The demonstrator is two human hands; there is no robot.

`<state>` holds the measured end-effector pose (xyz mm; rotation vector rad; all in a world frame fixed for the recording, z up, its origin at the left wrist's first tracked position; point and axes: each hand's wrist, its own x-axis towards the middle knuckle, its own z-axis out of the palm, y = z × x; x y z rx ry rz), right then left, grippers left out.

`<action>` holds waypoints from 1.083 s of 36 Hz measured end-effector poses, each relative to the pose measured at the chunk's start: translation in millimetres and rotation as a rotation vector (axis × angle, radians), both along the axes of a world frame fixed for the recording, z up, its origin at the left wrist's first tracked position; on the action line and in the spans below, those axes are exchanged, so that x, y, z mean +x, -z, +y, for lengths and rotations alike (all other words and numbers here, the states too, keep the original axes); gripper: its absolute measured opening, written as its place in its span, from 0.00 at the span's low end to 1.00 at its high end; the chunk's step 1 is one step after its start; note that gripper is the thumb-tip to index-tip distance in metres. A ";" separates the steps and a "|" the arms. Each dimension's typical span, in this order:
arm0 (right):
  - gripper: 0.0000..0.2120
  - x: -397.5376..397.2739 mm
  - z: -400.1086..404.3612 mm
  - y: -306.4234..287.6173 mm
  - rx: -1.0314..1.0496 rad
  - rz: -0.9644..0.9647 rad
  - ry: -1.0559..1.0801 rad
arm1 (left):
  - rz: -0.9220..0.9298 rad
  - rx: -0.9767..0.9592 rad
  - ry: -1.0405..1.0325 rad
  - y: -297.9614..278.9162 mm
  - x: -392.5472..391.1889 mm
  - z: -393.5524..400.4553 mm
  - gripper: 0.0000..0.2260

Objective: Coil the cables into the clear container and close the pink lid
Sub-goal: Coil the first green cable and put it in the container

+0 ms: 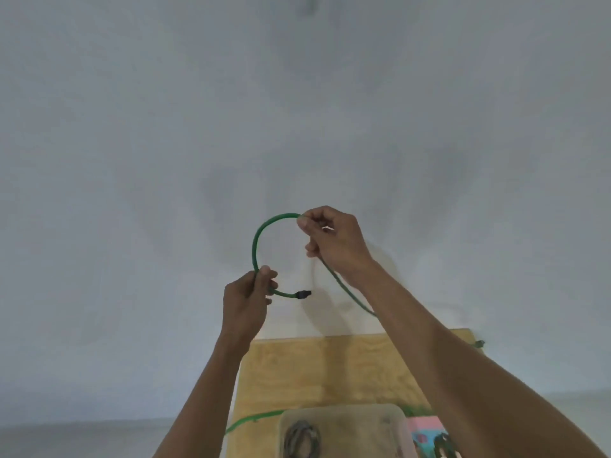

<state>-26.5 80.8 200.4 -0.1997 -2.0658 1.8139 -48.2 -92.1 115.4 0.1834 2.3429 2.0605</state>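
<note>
Both hands are raised in front of a pale wall, bending a green cable (261, 236) into a loop. My left hand (246, 299) grips the cable near its black connector (303, 294), which sticks out to the right. My right hand (334, 241) pinches the top of the loop, and the cable runs on down behind my right forearm. The clear container (395, 424) stands at the bottom edge on a wooden table (317, 371), with a grey coiled cable (302, 439) inside. The pink lid (425, 424) lies just right of the container, partly hidden by my right arm.
More green cable (251, 419) trails off the table's left edge near the container. Another green cable end (478, 343) shows at the table's far right corner. A dark object (443, 444) sits on the pink lid. The table stands against the wall.
</note>
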 end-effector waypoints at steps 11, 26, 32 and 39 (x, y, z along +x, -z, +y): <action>0.15 -21.6 44.5 -52.9 0.060 -0.002 -0.030 | 0.113 0.232 -0.067 -96.9 -20.8 54.0 0.18; 0.31 13.2 74.5 14.8 0.552 -0.144 -0.035 | 0.202 0.140 -0.124 -132.4 -11.3 111.9 0.18; 0.09 12.8 80.4 10.8 0.509 -0.041 -0.089 | 0.171 0.186 -0.102 -145.2 -9.1 124.8 0.18; 0.07 19.9 83.1 8.9 0.366 -0.081 -0.229 | 0.087 0.264 0.258 -139.1 2.8 121.0 0.14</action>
